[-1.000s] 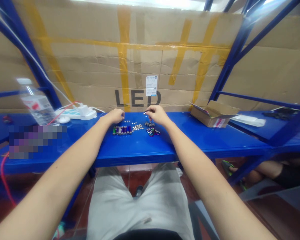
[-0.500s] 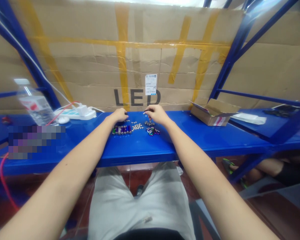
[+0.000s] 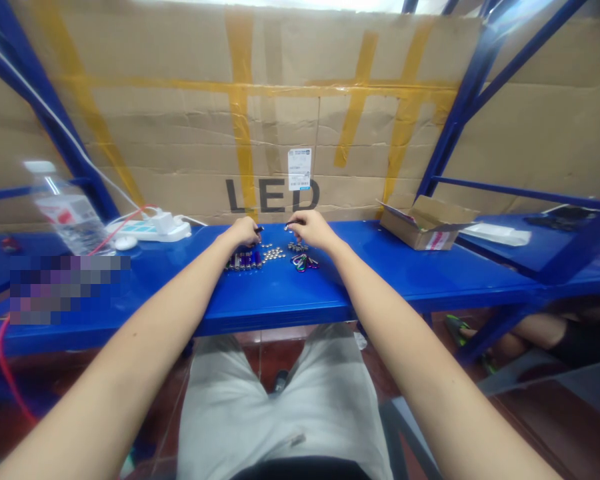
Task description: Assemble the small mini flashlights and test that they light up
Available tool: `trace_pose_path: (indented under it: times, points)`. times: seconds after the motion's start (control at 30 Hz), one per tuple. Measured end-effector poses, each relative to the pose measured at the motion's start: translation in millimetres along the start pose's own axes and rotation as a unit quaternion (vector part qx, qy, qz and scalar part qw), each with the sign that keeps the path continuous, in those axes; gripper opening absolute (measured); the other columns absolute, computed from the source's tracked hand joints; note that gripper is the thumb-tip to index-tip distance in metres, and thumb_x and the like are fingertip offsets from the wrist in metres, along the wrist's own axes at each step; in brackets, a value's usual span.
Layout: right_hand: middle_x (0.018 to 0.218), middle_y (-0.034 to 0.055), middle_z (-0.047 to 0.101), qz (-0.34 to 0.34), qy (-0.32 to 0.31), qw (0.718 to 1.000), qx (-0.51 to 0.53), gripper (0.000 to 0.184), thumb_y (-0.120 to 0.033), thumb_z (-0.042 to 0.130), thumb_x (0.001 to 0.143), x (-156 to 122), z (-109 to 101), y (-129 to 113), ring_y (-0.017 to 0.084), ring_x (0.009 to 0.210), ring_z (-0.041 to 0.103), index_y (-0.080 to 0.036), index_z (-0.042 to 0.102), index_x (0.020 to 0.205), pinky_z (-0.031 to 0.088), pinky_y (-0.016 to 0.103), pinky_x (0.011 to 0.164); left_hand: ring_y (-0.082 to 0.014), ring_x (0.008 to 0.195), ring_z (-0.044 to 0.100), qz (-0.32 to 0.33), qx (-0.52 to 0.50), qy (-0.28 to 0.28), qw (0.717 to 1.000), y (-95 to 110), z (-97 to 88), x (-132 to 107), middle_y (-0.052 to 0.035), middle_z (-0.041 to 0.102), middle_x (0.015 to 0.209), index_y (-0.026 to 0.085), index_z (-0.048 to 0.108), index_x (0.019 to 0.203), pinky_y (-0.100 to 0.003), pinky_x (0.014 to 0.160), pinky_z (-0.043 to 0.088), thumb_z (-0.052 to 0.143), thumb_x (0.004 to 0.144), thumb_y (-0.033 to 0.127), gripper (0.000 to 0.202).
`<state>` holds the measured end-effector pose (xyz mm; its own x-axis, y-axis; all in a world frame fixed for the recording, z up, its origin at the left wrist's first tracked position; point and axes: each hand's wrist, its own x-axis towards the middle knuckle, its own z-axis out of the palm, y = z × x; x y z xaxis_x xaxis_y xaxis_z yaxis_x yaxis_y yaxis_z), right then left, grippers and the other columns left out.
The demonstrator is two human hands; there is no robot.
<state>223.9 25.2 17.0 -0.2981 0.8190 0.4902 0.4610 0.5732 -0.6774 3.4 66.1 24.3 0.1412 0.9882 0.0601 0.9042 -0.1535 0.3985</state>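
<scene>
Both my arms reach out over the blue metal shelf (image 3: 280, 293). My left hand (image 3: 243, 231) is closed in a pinch on a small dark piece at its fingertips. My right hand (image 3: 311, 229) is also closed, pinching a thin dark metal piece that sticks out to the left. Just in front of the hands lie a row of small coloured cylinders (image 3: 243, 261), a scatter of tiny silver button cells (image 3: 273, 253), a cluster of small metal parts (image 3: 297, 247) and a bunch of coloured carabiner clips (image 3: 304, 263).
A taped cardboard wall marked LED (image 3: 273, 195) backs the shelf. A water bottle (image 3: 69, 213), a white power strip with charger (image 3: 153, 229) and red cable lie at left. An open small cardboard box (image 3: 425, 223) sits at right. Another person's leg (image 3: 535, 331) shows under the right shelf.
My left hand has lifted slightly off the shelf and moved right toward my right hand, a small dark piece now showing at its fingertips. The right hand has barely moved.
</scene>
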Motion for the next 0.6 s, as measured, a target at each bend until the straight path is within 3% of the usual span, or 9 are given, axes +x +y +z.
trace_pose_path:
  times: [0.2, 0.37, 0.6]
  points:
    - [0.059, -0.0013, 0.060, 0.009, -0.006, 1.000, 0.008, 0.009, -0.017, 0.064, 0.086, 0.4, 0.5, 2.4, 0.012, 0.051, 0.056, -0.015, 0.069, 0.079, 0.043, 0.025, 0.053, -0.0205, 0.066, 0.069, 0.034, 0.008, 0.003, 0.999, 15.7, 4.2, -3.6, -0.0059, 0.071, 0.065, 0.014, 0.077, 0.076, -0.029, 0.073, 0.052, 0.074, 0.066, 0.016, 0.010]
    - [0.059, -0.0010, 0.060, 0.004, -0.006, 1.000, 0.004, 0.010, -0.019, 0.063, 0.087, 0.9, -0.7, 4.6, 0.012, 0.051, 0.056, -0.015, 0.069, 0.079, 0.043, 0.025, 0.053, -0.0231, 0.065, 0.067, 0.047, -0.001, -0.012, 0.999, 24.1, 4.4, -9.6, -0.0045, 0.067, 0.056, 0.017, 0.073, 0.067, -0.031, 0.069, 0.051, 0.072, 0.066, 0.020, 0.003]
    - [0.059, -0.0007, 0.061, 0.018, 0.000, 1.000, 0.000, 0.010, -0.017, 0.062, 0.086, 2.2, -3.4, 8.1, 0.012, 0.052, 0.057, -0.015, 0.068, 0.078, 0.044, 0.025, 0.054, -0.0230, 0.062, 0.066, 0.076, -0.028, -0.050, 0.995, 26.8, 10.6, -9.1, -0.0053, 0.067, 0.056, 0.019, 0.067, 0.059, -0.033, 0.064, 0.050, 0.069, 0.067, 0.019, 0.009]
